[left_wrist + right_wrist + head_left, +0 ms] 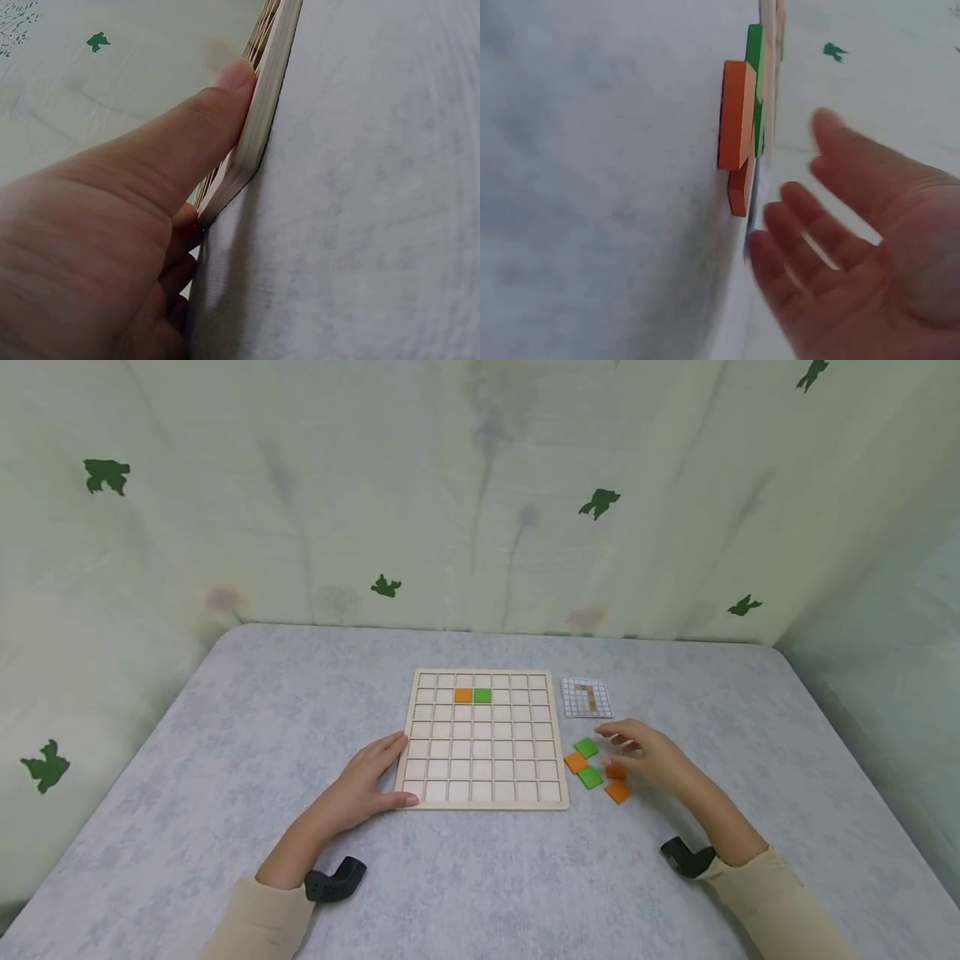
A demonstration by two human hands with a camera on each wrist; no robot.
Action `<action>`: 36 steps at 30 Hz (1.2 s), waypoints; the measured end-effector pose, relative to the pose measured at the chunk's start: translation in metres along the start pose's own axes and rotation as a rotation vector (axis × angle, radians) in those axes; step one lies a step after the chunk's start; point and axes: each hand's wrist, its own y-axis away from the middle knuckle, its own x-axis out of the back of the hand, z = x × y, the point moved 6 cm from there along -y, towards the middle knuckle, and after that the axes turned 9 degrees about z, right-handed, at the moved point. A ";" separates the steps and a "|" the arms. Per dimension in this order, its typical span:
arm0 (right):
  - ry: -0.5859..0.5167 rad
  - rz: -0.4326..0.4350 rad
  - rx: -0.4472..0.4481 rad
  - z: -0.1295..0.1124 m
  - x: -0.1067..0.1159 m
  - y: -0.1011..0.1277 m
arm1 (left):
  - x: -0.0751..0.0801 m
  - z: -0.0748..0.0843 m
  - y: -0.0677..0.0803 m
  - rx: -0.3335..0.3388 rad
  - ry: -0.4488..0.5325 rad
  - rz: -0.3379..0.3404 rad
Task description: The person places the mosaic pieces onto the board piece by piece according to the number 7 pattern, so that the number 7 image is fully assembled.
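Note:
A square wooden grid board (525,804) lies on the table, with one orange tile (463,695) and one green tile (483,696) side by side in its second row from the back. My left hand (363,787) rests at the board's near left corner, thumb on the rim and fingers along the left side. Just over the loose tiles right of the board, my right hand (651,756) hovers with relaxed, slightly bent fingers and holds nothing. Beneath it lie green tiles (590,777) and orange tiles (618,791), one orange tile (736,116) nearest in the right wrist view.
A small printed pattern card (588,698) with a grid and coloured squares lies beyond the loose tiles, close to the board's right edge. The grey table (480,885) ends at a pale curtain (442,510) with green leaf-like shapes.

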 end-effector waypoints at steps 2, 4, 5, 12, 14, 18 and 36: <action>0.009 -0.015 -0.022 0.007 -0.001 0.007 | 0.000 0.000 0.000 -0.002 0.001 0.001; 0.018 -0.019 -0.030 0.013 -0.001 0.012 | 0.000 -0.001 0.000 -0.002 0.004 0.001; 0.023 -0.011 -0.030 0.015 -0.001 0.014 | 0.000 -0.001 0.000 0.000 0.006 0.001; 0.043 0.056 0.020 0.021 -0.001 0.017 | -0.001 -0.003 0.001 0.012 0.007 0.000; 0.040 0.059 0.026 0.020 -0.001 0.018 | -0.002 -0.003 0.001 0.011 0.008 -0.001; 0.058 0.051 0.038 0.019 0.001 0.018 | -0.002 -0.002 0.000 0.005 0.011 -0.005; 0.023 0.128 0.167 -0.052 0.003 -0.049 | 0.001 0.000 0.001 -0.002 0.020 -0.005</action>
